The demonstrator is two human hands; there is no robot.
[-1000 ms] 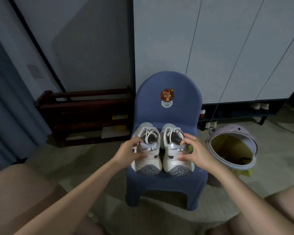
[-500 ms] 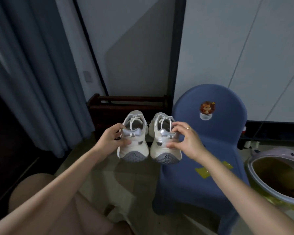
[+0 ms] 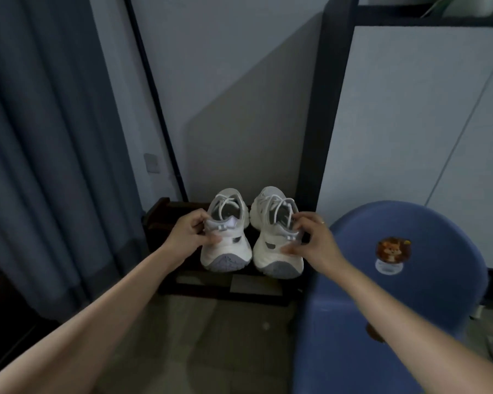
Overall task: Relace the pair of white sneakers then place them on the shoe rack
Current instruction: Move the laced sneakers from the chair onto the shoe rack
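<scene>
Placement is the step I judge to be in hand: both white sneakers look laced, and I am carrying them heel-first toward me over the dark wooden shoe rack point(image 3: 165, 223) at twelve o'clock. My left hand point(image 3: 190, 236) pinches the heel tab of the left sneaker point(image 3: 225, 245), fingers curled round it; my right hand point(image 3: 313, 240) grips the heel of the right sneaker point(image 3: 273, 251) the same way. The shoes sit just beside each other, toes pointing at the wall; whether their soles touch the rack yet I cannot tell. Next I should lower them level onto a shelf, then let go. The blue chair point(image 3: 410, 294) stands at three o'clock, the curtain point(image 3: 40, 166) at nine.
</scene>
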